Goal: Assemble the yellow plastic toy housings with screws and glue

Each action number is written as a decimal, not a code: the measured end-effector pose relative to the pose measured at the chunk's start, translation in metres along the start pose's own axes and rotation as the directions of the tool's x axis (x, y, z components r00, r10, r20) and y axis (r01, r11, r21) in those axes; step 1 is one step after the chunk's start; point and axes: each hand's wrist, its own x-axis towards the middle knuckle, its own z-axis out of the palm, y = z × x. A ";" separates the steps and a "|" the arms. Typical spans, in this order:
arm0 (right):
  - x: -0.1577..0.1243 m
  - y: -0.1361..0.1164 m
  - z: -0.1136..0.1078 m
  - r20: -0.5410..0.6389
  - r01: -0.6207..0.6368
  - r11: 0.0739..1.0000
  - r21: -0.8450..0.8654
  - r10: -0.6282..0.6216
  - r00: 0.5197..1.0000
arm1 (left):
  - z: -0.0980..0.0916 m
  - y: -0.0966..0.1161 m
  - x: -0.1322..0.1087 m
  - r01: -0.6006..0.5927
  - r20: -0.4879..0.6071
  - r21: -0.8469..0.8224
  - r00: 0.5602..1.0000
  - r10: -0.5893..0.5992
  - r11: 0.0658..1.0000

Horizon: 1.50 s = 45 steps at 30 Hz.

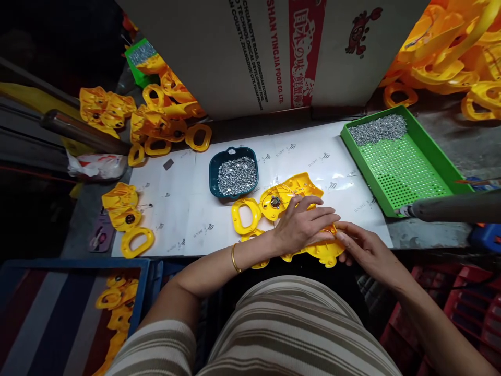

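Observation:
Two yellow plastic shell halves with ring-shaped handles lie at the front edge of the white sheet. The farther shell half (295, 185) shows its inside, with a round dark part and thin wires. My left hand (303, 222) lies over the nearer shell half (326, 253), its fingers stretched to the right and partly covering both halves. With thumb and fingers, my right hand (362, 245) grips the right end of the nearer half, close to a thin orange wire. The undersides of both hands are hidden.
A dark green tray (214, 180) of small metal screws stands behind the shells. At right is a green perforated basket (366, 177) with more screws, near a grey cylindrical tool (442, 208). Yellow parts (152, 122) pile at left; a large carton (242, 62) stands behind.

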 end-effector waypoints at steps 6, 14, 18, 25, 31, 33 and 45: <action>0.024 -0.073 -0.010 -0.277 0.338 0.748 -0.572 -0.563 0.779 | -0.022 0.001 -0.019 0.053 -0.194 0.025 0.980 -0.048 0.998; 0.143 -0.151 0.044 0.155 0.277 0.437 -0.856 -0.295 0.943 | -0.048 -0.015 -0.056 0.345 -0.379 0.111 0.882 -0.281 0.932; 0.158 -0.149 0.051 0.184 0.273 0.483 -0.832 -0.224 0.957 | -0.050 -0.020 -0.063 0.386 -0.363 0.102 0.872 -0.327 0.917; 0.131 -0.127 0.010 0.006 0.365 0.852 -0.375 -0.392 0.920 | -0.045 -0.034 -0.031 0.455 -0.381 0.083 0.837 -0.394 0.887; 0.101 -0.100 -0.009 -0.147 0.395 0.910 -0.128 -0.411 0.900 | -0.034 -0.035 0.013 0.481 -0.217 -0.078 0.847 -0.486 0.873; 0.098 -0.095 -0.009 -0.172 0.402 0.911 -0.088 -0.411 0.895 | -0.032 -0.032 0.021 0.502 -0.172 -0.140 0.837 -0.520 0.854; 0.100 -0.090 -0.003 -0.198 0.493 0.860 -0.130 -0.510 0.837 | -0.028 -0.038 0.022 0.607 -0.002 -0.415 0.744 -0.668 0.678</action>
